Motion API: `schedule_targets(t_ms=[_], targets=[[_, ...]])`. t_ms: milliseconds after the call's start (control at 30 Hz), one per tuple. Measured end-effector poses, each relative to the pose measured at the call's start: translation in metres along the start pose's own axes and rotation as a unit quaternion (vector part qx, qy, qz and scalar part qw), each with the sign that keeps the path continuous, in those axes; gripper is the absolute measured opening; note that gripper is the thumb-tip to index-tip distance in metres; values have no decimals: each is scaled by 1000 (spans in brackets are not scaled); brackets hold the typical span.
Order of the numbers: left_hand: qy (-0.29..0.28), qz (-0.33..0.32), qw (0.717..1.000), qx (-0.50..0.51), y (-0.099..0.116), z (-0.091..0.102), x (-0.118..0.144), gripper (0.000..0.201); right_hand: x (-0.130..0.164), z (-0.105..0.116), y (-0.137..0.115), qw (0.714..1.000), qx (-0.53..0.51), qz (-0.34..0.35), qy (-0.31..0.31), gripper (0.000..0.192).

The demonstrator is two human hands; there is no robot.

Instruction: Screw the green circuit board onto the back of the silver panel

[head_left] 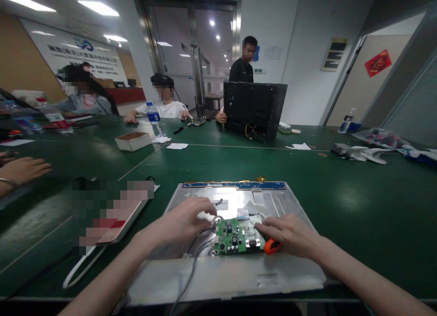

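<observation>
Head, left hand [187, 220] arched, right hand [294, 236] palm-down

1. The table [372, 202] has a dark green top crossed by thin pale seams.
2. Near the middle lies a flat metal panel [290, 209].
3. Near left lies a flat pinkish object [128, 211], partly blurred out, with a white loop at its near end.
4. Far left of centre stand an open cardboard box [134, 142] and a blue-labelled bottle [154, 120].
5. At far centre stands a black casing [252, 109], a white paper [177, 146] lying to its left.
6. Far right lie a clear plastic bag [377, 138] and crumpled white items [373, 155].
</observation>
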State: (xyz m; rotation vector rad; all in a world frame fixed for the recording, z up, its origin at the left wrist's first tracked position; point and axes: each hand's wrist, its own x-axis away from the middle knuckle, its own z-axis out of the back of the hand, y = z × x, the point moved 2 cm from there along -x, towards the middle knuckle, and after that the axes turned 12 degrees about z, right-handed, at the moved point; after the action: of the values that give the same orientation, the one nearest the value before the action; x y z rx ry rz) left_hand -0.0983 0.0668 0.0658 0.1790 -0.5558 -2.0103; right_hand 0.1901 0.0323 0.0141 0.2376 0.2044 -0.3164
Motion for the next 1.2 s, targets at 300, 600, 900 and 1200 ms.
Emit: schedule_targets(t_ms=[300,600,900,1200], targets=[[-18,-9,1000,11,2,-15,4,22,-3,2,6,986,-91,-64,123,40],[16,2,998,62,-2,-21,6,20,-3,3,8,959,-186,-108,183,27],[15,-4,996,83,-5,-23,6,24,-5,8,0,983,-151,-102,9,44],[4,-3,998,58,-6,-25,4,23,-1,6,7,973,-166,-159,-32,43]])
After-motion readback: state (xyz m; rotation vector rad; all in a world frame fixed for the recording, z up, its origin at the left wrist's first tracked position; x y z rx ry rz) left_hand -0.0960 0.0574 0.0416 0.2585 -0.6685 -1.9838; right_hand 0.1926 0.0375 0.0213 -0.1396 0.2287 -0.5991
